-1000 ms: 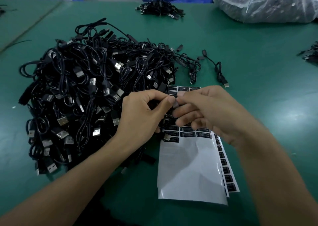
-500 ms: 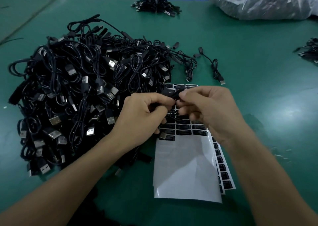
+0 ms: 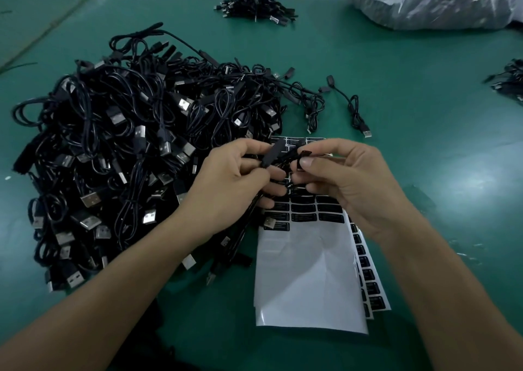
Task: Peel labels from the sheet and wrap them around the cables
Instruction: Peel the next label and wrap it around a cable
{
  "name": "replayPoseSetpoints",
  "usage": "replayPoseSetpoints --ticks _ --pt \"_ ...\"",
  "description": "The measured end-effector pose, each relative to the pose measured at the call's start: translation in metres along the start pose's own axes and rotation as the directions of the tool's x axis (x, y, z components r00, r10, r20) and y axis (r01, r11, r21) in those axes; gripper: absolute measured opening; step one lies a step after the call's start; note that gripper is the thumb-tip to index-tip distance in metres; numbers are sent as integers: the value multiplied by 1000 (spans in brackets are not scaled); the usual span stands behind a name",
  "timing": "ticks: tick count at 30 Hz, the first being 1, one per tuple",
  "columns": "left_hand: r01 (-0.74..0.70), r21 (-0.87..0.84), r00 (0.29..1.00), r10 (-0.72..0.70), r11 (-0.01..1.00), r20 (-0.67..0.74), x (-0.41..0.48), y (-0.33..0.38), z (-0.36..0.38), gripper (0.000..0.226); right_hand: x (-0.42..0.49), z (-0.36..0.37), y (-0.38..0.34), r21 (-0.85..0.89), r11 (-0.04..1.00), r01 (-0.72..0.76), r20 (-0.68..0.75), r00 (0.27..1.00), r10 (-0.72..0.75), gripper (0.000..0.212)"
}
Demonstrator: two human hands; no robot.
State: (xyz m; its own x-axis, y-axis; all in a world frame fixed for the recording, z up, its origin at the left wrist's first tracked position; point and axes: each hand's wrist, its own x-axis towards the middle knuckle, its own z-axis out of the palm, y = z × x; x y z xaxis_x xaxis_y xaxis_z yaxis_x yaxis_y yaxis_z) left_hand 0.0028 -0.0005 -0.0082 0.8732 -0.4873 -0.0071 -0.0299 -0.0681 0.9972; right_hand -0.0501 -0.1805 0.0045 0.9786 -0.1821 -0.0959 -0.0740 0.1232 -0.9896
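Observation:
A white label sheet [image 3: 308,274] lies on the green table, with rows of black labels [image 3: 304,209] at its far half and more sheets under it. Above those rows my left hand [image 3: 232,184] grips a black cable [image 3: 270,155] near its plug. My right hand [image 3: 345,178] pinches a black label [image 3: 303,157] against the same cable with thumb and forefinger. The cable's tail hangs down toward the sheet's left edge. A big heap of black USB cables [image 3: 127,150] lies to the left.
A single loose cable [image 3: 353,107] lies beyond the sheet. A smaller cable pile [image 3: 254,7] sits at the far edge, a clear plastic bag [image 3: 430,0] of goods at the far right, and more cables [image 3: 509,79] at the right edge.
Both hands have drawn slightly apart and the cable's plug now shows between them. The right thumb has shifted onto the label on the cable.

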Motion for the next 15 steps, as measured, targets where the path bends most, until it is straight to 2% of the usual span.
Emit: replayPoseSetpoints --ticks 4,7,9,15 --pt "8 -15 1000 -8 1000 -23 -2 2 1 20 1 -3 -1 -33 999 -12 19 1000 13 21" --pt "18 -15 999 -18 1000 -28 -2 3 1 13 2 -3 1 -55 998 -15 -10 1000 15 9" --pt "20 -14 999 -20 1000 -37 -2 3 1 11 2 -3 0 -51 999 -14 -26 1000 13 11" --pt "-6 1 997 6 1000 -73 -1 3 0 8 2 0 0 132 988 -75 7 997 75 18"
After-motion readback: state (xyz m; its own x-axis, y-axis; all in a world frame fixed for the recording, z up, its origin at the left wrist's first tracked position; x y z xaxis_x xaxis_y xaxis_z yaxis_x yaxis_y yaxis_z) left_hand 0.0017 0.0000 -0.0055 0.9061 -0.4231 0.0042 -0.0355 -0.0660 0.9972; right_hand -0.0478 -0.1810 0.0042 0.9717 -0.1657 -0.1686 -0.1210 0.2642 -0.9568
